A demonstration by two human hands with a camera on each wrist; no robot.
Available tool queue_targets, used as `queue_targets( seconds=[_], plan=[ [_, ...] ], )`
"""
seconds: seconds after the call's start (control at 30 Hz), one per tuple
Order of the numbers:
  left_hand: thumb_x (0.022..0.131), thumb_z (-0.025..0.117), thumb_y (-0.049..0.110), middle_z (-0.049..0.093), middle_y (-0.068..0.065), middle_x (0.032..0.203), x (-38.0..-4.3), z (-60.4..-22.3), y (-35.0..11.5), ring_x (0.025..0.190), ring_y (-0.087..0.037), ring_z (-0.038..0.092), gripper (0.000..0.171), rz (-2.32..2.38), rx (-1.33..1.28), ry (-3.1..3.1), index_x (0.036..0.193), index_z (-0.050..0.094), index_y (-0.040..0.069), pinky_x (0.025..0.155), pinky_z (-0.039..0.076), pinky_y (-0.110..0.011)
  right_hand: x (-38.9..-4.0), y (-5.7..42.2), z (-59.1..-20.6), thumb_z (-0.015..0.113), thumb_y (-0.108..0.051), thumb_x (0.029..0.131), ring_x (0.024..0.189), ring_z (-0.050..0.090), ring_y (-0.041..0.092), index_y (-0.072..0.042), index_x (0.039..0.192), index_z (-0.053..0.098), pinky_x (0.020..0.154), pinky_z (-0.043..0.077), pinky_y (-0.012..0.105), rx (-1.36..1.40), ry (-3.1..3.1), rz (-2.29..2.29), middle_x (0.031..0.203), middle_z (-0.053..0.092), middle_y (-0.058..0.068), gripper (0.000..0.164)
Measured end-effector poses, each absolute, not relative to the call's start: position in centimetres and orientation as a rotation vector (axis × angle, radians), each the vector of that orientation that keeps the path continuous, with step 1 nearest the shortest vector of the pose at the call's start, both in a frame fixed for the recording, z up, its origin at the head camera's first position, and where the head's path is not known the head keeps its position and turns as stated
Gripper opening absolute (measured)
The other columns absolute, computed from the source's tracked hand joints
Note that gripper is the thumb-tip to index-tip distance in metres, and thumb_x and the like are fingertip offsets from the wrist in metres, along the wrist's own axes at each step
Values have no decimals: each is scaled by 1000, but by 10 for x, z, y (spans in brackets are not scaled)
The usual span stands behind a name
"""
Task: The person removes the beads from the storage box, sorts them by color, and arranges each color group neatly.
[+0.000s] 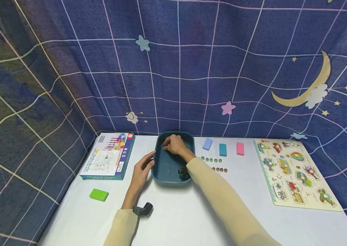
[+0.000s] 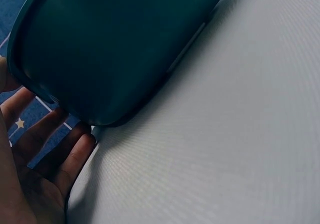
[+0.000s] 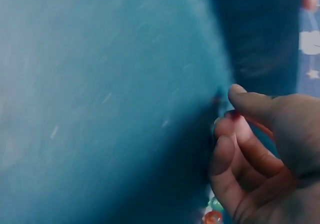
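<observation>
A dark teal plastic bin [image 1: 170, 169] stands on the table between my hands. My right hand [image 1: 175, 145] reaches down into it with curled fingers. In the right wrist view a small red bead [image 3: 235, 113] shows between thumb and fingertips, mostly covered by them. Beyond those fingers lie an orange-red bead [image 3: 213, 217] and a green bead [image 3: 215, 203], partly hidden. My left hand [image 1: 141, 172] rests against the bin's left side, fingertips at the rim. Its fingers [image 2: 37, 134] extend loosely along the outer wall in the left wrist view.
Right of the bin lie rows of green beads [image 1: 211, 160] and brown beads [image 1: 221, 169]. Behind them are blue [image 1: 207, 144], teal [image 1: 223, 149] and pink [image 1: 240, 149] blocks. A picture puzzle board [image 1: 296, 172] lies right; a box [image 1: 109, 157] and green block [image 1: 99, 194] lie left.
</observation>
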State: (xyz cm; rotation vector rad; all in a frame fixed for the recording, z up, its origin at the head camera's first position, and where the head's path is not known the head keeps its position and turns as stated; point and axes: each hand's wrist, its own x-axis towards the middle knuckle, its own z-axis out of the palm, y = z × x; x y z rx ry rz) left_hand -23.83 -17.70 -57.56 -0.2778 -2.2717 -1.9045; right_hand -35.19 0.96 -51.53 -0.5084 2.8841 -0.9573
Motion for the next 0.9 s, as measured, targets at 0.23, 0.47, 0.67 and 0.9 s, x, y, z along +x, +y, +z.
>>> queue_targets(
  seconds=[0.23,0.47,0.67,0.9],
  plan=[
    [107,61,15,61,-13,154,-237,-575,-178,142,-35,59,41,-1898,-265,-2293,148,63,14,106,50,-11,-350,25,-493,79,-17,96,54,62,9,-6,108,82,49,51,20,-512,2676,-1276,84,79,16,17],
    [107,61,15,61,-14,154,-237,-577,-178,142,-37,59,41,-1882,-260,-2295,147,63,12,107,49,-11,-342,63,-467,76,-26,99,73,73,36,-8,112,81,58,56,29,-589,2642,-1400,93,79,22,23],
    [107,60,14,61,-12,155,-238,-576,-177,143,-36,59,41,-1884,-262,-2295,147,63,12,108,49,-11,-322,119,-463,75,-30,100,78,72,43,-12,112,81,58,52,29,-607,2706,-1379,92,77,20,23],
    [107,60,15,62,-12,154,-238,-576,-177,142,-36,60,40,-1884,-271,-2285,147,63,12,107,49,-10,-288,189,-484,77,-29,98,69,69,21,-11,111,80,62,52,25,-512,2810,-1306,89,77,12,23]
  ],
)
